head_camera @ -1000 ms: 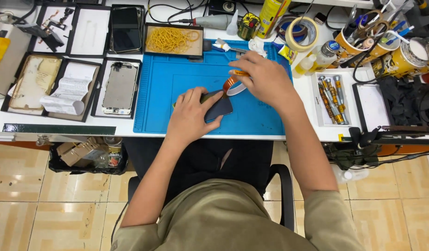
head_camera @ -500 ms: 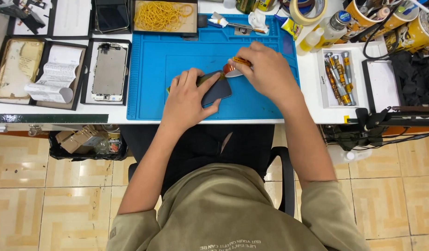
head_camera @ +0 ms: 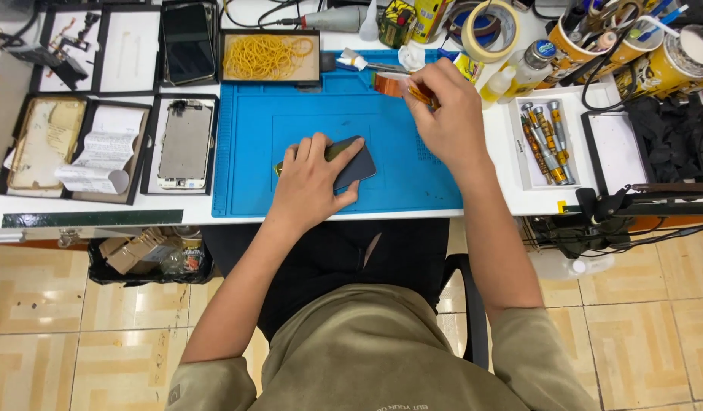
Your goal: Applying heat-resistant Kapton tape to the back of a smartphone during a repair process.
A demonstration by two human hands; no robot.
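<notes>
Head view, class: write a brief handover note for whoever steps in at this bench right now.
Left hand: pressed flat on the dark phone, pinning it to the blue mat.
Right hand: raised at the mat's far edge, pinching the roll of amber tape.
Done: phone lies on the mat, roll in hand.
Left: no tape visible on the phone yet.

A mat lies at the table's front edge, mid-table. A phone rests on the mat under the left hand. The right hand holds tape over the mat's back right corner. Trays sit left; screwdrivers right.
</notes>
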